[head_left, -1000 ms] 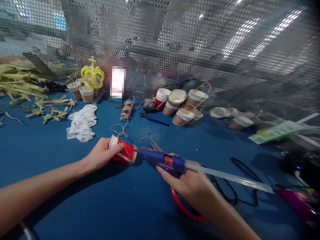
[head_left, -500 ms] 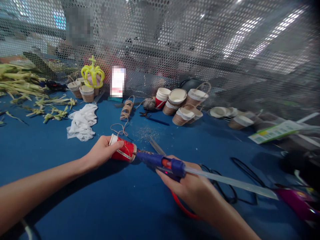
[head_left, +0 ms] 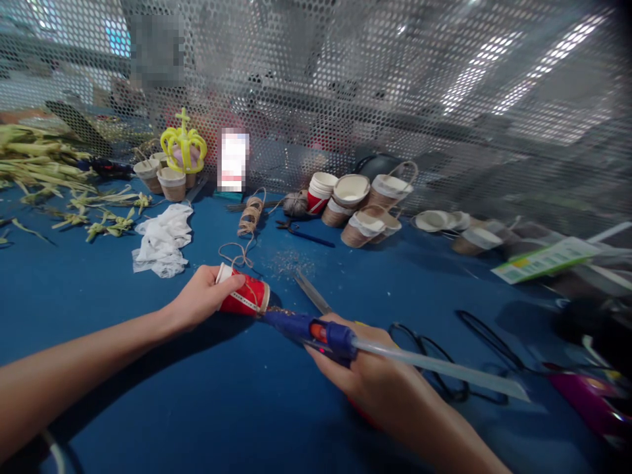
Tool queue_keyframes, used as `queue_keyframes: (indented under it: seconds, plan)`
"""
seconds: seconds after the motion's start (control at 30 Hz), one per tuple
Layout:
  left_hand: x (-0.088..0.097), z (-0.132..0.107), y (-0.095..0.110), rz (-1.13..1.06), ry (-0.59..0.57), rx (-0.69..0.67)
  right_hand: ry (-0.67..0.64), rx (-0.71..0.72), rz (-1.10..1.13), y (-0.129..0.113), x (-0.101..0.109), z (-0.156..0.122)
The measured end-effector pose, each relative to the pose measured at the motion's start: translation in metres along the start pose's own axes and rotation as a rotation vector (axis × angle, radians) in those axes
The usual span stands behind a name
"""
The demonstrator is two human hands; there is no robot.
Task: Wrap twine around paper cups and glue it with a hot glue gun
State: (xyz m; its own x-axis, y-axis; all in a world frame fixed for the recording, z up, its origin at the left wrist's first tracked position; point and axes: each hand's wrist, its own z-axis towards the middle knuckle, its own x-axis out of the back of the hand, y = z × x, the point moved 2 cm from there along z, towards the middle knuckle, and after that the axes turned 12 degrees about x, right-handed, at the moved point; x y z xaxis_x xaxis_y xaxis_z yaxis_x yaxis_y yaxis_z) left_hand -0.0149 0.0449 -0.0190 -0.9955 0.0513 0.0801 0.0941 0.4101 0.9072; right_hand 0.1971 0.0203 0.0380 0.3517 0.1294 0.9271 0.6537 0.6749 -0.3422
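My left hand (head_left: 207, 295) is closed around a red paper cup (head_left: 243, 297) lying on its side, its base facing right. Brown twine (head_left: 237, 255) runs along the cup and leads back to a wound bundle of twine (head_left: 251, 216). In my right hand (head_left: 365, 362) is a blue hot glue gun (head_left: 306, 329), with a long clear glue stick (head_left: 444, 372) out of its rear. The gun's nozzle meets the lower edge of the cup's base, near the twine. Scissors (head_left: 313, 293) with red handles lie partly hidden under my right hand.
Twine-wrapped cups (head_left: 363, 227) and pliers (head_left: 306, 234) sit behind the hands. A white cloth (head_left: 162, 240), dried husks (head_left: 34, 158) and a yellow crown (head_left: 182, 148) are at the left. Black cable (head_left: 444, 368) lies at right. A perforated metal screen (head_left: 286, 79) stands behind.
My right hand has shifted the glue gun slightly left and down, its tip moving from the base's right side to the cup's lower edge. The left hand and cup are almost still.
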Motion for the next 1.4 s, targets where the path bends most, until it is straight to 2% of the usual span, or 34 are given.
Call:
queue_keyframes:
  seconds: [0.2,0.4,0.57,0.8,1.17,1.4]
  plan:
    - [0.0002,0.0003,-0.0013,-0.018,-0.025,0.002,0.008,0.054,-0.018,-0.0022,-0.0008,-0.0039]
    - [-0.0018,-0.0009,-0.0004,-0.073,-0.069,0.027,0.028,0.026,0.011,-0.0028,0.0028,-0.0028]
    - [-0.0020,-0.0013,0.0023,-0.119,-0.042,0.057,0.016,0.063,-0.021,-0.0013,-0.0005,-0.0032]
    - [-0.0029,-0.0019,0.0074,-0.230,-0.041,0.178,0.016,0.053,-0.048,-0.0001,-0.0046,-0.0041]
    - [-0.0033,0.0000,0.0076,-0.244,-0.007,0.217,0.011,0.055,-0.019,0.0015,-0.0049,-0.0056]
    - [-0.0036,-0.0002,0.0070,-0.247,-0.033,0.206,-0.012,0.067,-0.034,0.0009,-0.0050,-0.0059]
